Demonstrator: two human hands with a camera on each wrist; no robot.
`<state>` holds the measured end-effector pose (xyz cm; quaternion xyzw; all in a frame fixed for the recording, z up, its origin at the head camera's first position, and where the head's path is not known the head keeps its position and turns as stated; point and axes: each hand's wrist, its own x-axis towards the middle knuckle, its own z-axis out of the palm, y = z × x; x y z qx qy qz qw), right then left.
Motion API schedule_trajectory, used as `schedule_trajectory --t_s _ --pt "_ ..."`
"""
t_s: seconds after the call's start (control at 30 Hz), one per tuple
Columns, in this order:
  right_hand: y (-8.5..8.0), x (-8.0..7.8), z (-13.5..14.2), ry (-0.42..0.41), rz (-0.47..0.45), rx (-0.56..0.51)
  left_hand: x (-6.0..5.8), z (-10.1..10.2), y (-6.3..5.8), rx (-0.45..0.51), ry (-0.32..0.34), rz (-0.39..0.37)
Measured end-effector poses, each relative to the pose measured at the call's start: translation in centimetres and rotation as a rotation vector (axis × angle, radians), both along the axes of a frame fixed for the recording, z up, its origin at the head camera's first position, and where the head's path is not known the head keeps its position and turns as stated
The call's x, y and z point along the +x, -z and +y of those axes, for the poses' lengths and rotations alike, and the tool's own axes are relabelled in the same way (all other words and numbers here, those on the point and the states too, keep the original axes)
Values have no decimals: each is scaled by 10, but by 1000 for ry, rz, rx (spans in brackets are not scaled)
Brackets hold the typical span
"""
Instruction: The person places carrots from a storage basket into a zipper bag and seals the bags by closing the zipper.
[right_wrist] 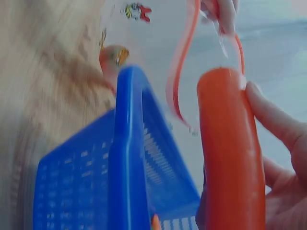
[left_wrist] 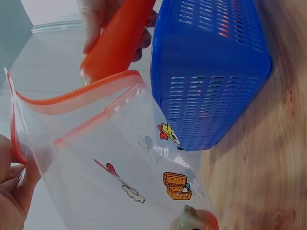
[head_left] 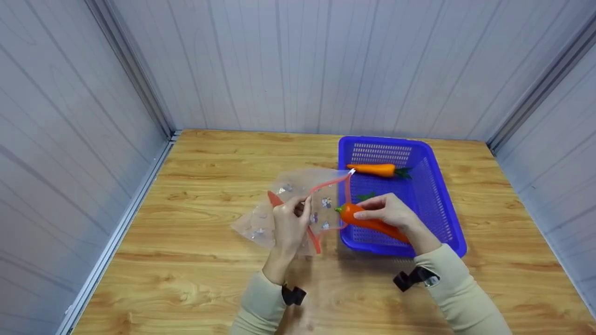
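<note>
Soft, even light; blurred tabletop [right_wrist: 43, 100] in right wrist view

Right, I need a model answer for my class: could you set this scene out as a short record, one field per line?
Left hand: grips the bag
Right hand: holds an orange vegetable, stem end toward the bag
Bag state: clear, printed, red-edged, open
Bag contents: a reddish vegetable with a green stem
Basket: blue, holds a carrot and some leaves
Surface: wood-grain table
</note>
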<state>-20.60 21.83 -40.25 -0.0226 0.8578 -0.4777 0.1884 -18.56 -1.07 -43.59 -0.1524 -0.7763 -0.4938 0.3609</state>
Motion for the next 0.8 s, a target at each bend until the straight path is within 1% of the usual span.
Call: schedule_trajectory --t_s 0.2,0.27,0.37,0.53,0.63,0.7,0.8 --pt "-6 2 -22 66 81 29 2 2 -1 3 13 -17" --pt "-6 3 -28 76 119 31 2 3 -1 6 17 -16" --pt "-5 3 -39 115 189 45 2 4 -2 3 10 -5" --pt "0 2 -55 187 338 75 2 5 -1 3 10 9" --pt "4 1 -63 207 394 99 2 6 -1 1 17 2" --pt "6 1 -68 206 420 114 2 6 0 2 23 -5" --pt "7 1 -74 196 474 167 2 6 0 3 26 -9"
